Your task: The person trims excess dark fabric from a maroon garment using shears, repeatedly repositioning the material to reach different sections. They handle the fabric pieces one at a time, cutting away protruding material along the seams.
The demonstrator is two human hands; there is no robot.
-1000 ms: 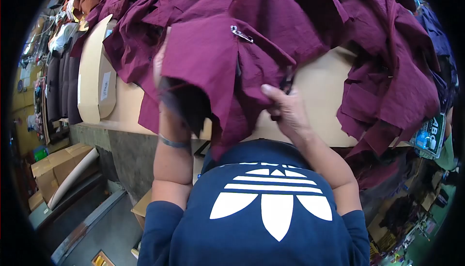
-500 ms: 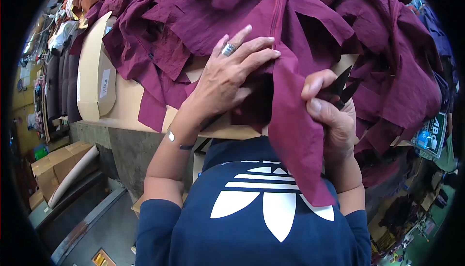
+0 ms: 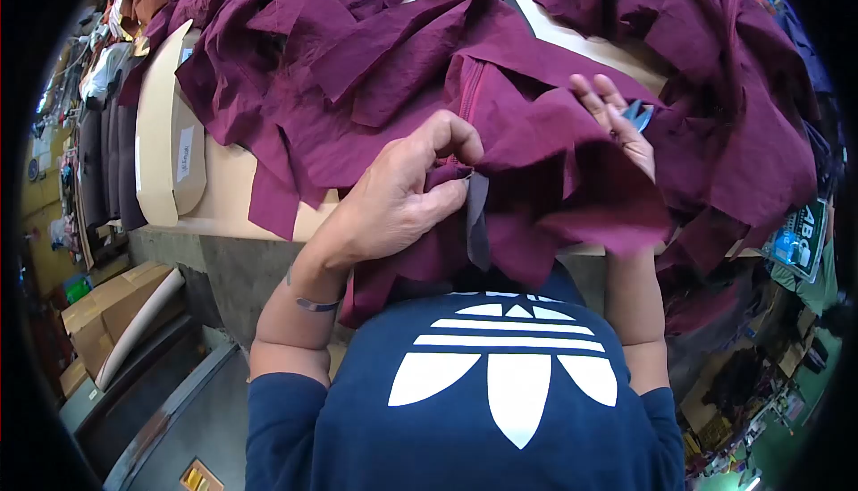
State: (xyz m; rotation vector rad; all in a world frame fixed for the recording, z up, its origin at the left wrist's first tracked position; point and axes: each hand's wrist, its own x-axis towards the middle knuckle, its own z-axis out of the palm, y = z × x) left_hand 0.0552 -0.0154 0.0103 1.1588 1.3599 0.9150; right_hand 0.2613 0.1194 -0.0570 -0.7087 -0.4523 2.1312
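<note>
Maroon cloth [image 3: 536,134] spreads between our hands, one long piece with a zip [image 3: 469,93] running away from the fingertips of our left hand [image 3: 402,192]. That hand is closed, thumb and forefinger pinching the cloth by the near end of the zip, and a narrow grey strip [image 3: 477,223] hangs just beside the pinch. Our right hand [image 3: 626,129] has two fingers extended, and a dark bladed tool [image 3: 637,116] shows against it (whether the other fingers grip it, we cannot tell). The near edge of the cloth, blurred, droops over our right wrist. Beyond our left hand lies a rumpled maroon heap [image 3: 349,53]; past our right hand lies another maroon pile [image 3: 724,107]. Well left of our left hand stands a folded cardboard piece [image 3: 163,134] with a white label.
</note>
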